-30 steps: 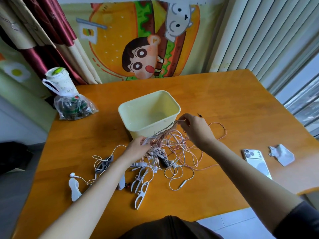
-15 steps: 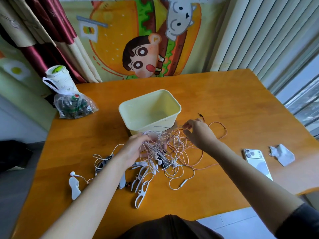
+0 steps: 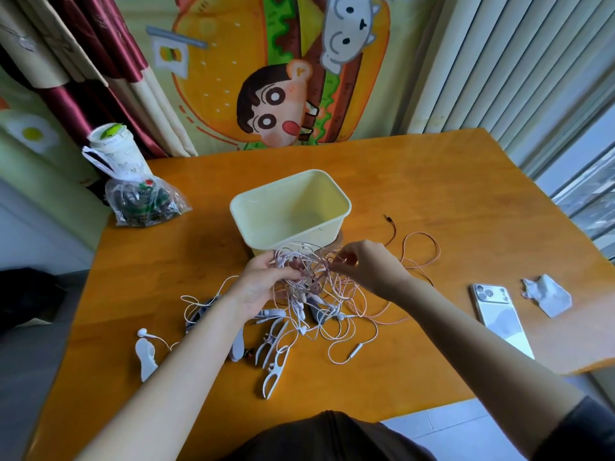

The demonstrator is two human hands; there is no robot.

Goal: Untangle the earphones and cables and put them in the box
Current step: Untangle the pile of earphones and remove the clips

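Note:
A tangle of white and pink earphone cables lies on the wooden table just in front of the pale yellow plastic box, which holds nothing. My left hand grips a bunch of the cables from the left and lifts it. My right hand pinches strands of the same bunch from the right. A pink cable with a dark plug trails off to the right. White cable winders and a loose white earbud lie nearer me.
A white phone and a crumpled white tissue lie at the right. A clear plastic bag with a paper cup stands at the back left. The table's front edge is close to my body.
Both hands have come closer together and raised the cable bunch in front of the box. The right hand shifted left and changed its pinch on the strands.

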